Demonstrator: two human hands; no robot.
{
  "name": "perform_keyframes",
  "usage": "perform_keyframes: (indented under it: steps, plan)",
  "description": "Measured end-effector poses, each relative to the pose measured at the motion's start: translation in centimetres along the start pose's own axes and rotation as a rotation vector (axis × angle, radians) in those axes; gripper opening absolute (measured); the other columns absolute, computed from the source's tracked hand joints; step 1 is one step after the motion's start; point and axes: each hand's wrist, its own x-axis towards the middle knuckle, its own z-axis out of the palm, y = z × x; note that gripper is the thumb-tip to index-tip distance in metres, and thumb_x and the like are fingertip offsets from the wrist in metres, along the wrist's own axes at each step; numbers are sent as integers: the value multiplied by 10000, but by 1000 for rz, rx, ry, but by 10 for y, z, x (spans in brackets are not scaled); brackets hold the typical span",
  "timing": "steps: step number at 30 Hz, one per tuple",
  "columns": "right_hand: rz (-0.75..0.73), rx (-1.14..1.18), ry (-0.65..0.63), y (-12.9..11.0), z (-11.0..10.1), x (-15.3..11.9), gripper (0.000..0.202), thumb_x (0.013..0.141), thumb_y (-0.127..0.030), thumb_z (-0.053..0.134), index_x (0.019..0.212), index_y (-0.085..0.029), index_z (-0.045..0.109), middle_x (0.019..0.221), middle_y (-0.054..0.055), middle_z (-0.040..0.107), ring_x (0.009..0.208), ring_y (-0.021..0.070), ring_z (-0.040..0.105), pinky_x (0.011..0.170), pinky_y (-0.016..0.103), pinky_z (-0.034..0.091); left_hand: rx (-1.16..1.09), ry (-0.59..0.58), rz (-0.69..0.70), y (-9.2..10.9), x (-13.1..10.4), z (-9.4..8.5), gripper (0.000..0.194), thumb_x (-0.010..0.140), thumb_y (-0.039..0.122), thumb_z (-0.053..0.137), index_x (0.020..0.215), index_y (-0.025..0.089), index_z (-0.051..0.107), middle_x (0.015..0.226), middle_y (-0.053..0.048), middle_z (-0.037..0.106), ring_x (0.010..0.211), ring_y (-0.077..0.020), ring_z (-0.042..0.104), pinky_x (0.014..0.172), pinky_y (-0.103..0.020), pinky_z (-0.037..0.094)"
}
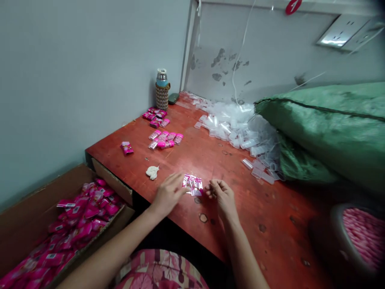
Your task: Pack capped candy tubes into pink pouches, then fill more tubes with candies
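Note:
A pink printed plastic wrapper (193,185) lies on the red table in front of me, its clear parts shining. My left hand (169,194) is at its left edge, slightly blurred, fingers stretched out and apart, with nothing visible in them. On the wrapper's other side, my right hand (221,194) has its fingers curled in with the tips together. Whatever those tips may hold is too small to make out. A crumpled whitish lump (152,172) sits just beyond my left hand.
Small filled pink-capped containers (167,138), wrapped pink packs (156,115) and a flask (162,90) stand farther left. Clear plastic tubes (231,124) spill from a green sack (327,128). A pot of pink pellets (365,237) is right; a carton (99,168) of pink packs is left.

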Motion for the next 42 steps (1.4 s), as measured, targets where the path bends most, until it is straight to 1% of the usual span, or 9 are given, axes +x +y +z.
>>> perform_keyframes:
  steps: [5, 10, 15, 20, 27, 31, 36, 39, 42]
  plan:
    - [5, -112, 11, 3, -6, -8, 254, 713, -418, 594, 688, -171, 539, 603, -11, 596, 464, 74, 503, 431, 173, 373, 418, -174, 164, -4, 16, 58, 301, 799, 323, 502, 1063, 202, 581, 1244, -105, 495, 1213, -275, 342, 990, -510, 237]
    - [-84, -236, 61, 5, -6, -2, 245, 705, -410, 599, 775, -178, 566, 689, 16, 620, 613, 138, 577, 542, 240, 446, 300, -150, 207, -14, 15, 61, 204, 813, 256, 484, 956, 240, 630, 1204, -74, 534, 1198, -251, 362, 1004, -514, 192]
    - [-55, -154, -68, 7, 6, 11, 336, 659, -348, 656, 923, -186, 528, 721, 7, 630, 624, 150, 587, 546, 259, 449, 44, -81, 156, -4, 14, 54, 257, 799, 203, 500, 1015, 278, 616, 1202, -53, 540, 1198, -237, 371, 1011, -494, 200]
    - [-6, 6, -85, -11, 25, 18, 348, 605, -276, 695, 898, -186, 529, 649, -38, 597, 533, 97, 546, 513, 218, 417, -376, 24, -149, 4, 16, 39, 389, 730, 315, 593, 1103, 209, 573, 1135, -96, 579, 1064, -245, 499, 921, -397, 364]
    - [-32, -176, -319, -22, 59, 32, 283, 631, -295, 667, 862, -176, 555, 604, -30, 580, 529, 108, 537, 511, 228, 411, -953, -82, -566, -13, 18, 18, 291, 661, 376, 645, 692, 86, 649, 626, -34, 619, 571, -134, 572, 622, -275, 477]
    - [-300, -548, -338, -29, 92, 70, 303, 705, -423, 584, 887, -180, 579, 798, 40, 630, 692, 162, 576, 630, 293, 444, -931, 30, -673, -22, 11, 5, 287, 614, 369, 685, 606, 87, 633, 584, -43, 617, 531, -123, 562, 553, -245, 469]
    - [-785, -1166, -468, -36, 177, 130, 529, 743, -556, 473, 1150, -219, 486, 1245, 106, 457, 1138, 264, 387, 925, 432, 295, -933, 139, -746, -31, 7, -4, 306, 569, 379, 713, 509, 99, 605, 482, -27, 585, 451, -107, 528, 496, -228, 450]
    - [-881, -1444, -553, -29, 225, 157, 596, 733, -630, 409, 1201, -262, 439, 1339, 98, 331, 1201, 319, 267, 936, 551, 190, -889, 167, -758, -35, 8, -6, 317, 571, 377, 711, 459, 109, 584, 428, -14, 559, 408, -95, 492, 460, -215, 412]
    - [-810, -1570, -621, -23, 245, 179, 586, 724, -671, 359, 1156, -293, 477, 1298, 80, 367, 1172, 335, 286, 902, 596, 179, -866, 161, -768, -35, 9, -8, 311, 566, 373, 712, 450, 114, 585, 437, -30, 584, 405, -96, 484, 437, -206, 360]
